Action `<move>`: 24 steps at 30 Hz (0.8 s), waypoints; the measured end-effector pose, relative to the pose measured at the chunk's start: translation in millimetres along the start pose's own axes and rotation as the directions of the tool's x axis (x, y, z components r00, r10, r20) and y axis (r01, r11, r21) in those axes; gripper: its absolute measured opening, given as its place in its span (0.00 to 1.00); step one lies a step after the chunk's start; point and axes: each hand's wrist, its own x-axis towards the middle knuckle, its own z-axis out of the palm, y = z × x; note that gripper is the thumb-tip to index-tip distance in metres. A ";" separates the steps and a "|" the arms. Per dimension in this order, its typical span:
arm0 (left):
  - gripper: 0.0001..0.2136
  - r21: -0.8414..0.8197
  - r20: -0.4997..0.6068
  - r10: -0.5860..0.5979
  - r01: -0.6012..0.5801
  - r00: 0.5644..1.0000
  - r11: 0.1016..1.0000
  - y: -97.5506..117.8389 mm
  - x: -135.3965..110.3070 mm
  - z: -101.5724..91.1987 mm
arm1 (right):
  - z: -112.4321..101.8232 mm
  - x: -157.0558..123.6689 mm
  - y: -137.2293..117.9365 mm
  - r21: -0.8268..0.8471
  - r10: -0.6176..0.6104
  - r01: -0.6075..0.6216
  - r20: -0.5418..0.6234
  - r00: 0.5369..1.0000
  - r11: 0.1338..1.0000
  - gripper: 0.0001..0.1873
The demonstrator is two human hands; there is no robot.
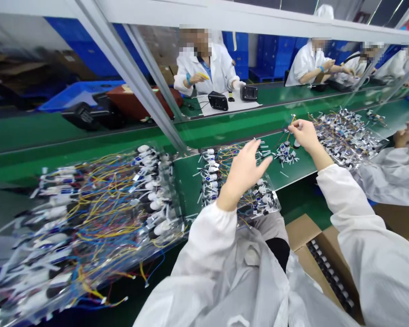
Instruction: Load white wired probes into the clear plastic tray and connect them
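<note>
The left hand (243, 170) hung open, grip released, above a clear bag of wired connectors (259, 200). The right hand (305, 135) held a yellow wire (292, 121) in a pinched grip, over a loose connector cluster (285, 153) on the green bench (187, 186), where bagged bundles (346, 138) lay within easy reach.

Left hand (244, 175) raised and open, fingers spread, right hand (305, 135) pinched, white sleeves (361, 227)

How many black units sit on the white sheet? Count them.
2: one black unit near the middle of the white sheet, another at its far edge, before a co-worker.
</note>
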 end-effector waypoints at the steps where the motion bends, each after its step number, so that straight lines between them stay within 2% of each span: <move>1: 0.31 -0.106 -0.054 0.008 -0.014 0.998 0.994 4.5 29.4 10.5 | -2.2 -2.7 -2.9 -0.010 -0.002 0.002 0.003 1.000 1.000 0.11; 2: 0.31 -0.192 -0.092 -0.014 -0.004 0.996 0.981 7.8 57.2 22.0 | -5.0 -5.7 -7.9 -0.016 -0.007 0.007 0.010 1.000 1.000 0.11; 4: 0.31 -0.285 -0.071 -0.039 0.018 0.997 0.958 12.8 101.7 44.7 | -12.5 -13.3 -22.1 -0.007 -0.022 0.022 0.038 0.999 1.000 0.11; 6: 0.25 -0.328 -0.011 0.045 -0.046 0.999 0.944 18.7 125.6 62.4 | -20.7 -23.6 -37.9 0.011 -0.039 0.038 0.061 0.997 0.999 0.11; 9: 0.14 -0.347 -0.011 0.219 -0.210 0.976 0.914 30.5 126.8 75.5 | -30.8 -42.8 -58.3 0.028 -0.054 0.052 0.067 0.996 0.998 0.12; 12: 0.13 -0.362 -0.124 0.244 -0.273 0.962 0.891 40.3 112.2 75.7 | -37.8 -59.0 -70.8 0.160 0.023 -0.037 0.084 0.996 0.986 0.14; 14: 0.14 -0.419 -0.211 0.207 -0.280 0.955 0.864 43.0 105.4 71.8 | -43.5 -63.2 -73.3 0.293 0.098 -0.124 0.101 0.990 0.948 0.16; 16: 0.15 -0.518 -0.302 0.131 -0.278 0.944 0.809 42.2 103.5 66.2 | -52.0 -60.9 -70.5 0.378 0.145 -0.149 0.037 0.989 0.914 0.17; 20: 0.15 -0.697 -0.395 -0.065 -0.253 0.916 0.672 34.0 112.3 52.9 | -72.5 -41.0 -55.0 0.359 0.133 -0.031 -0.264 0.955 0.933 0.15; 22: 0.14 -0.752 -0.404 -0.144 -0.238 0.903 0.615 29.1 121.1 45.3 | -78.6 -27.4 -47.1 0.357 0.103 0.026 -0.339 0.935 0.934 0.15; 24: 0.14 -0.799 -0.397 -0.212 -0.222 0.893 0.559 24.7 130.8 36.2 | -79.8 -13.8 -41.3 0.406 0.102 0.053 -0.351 0.931 0.912 0.17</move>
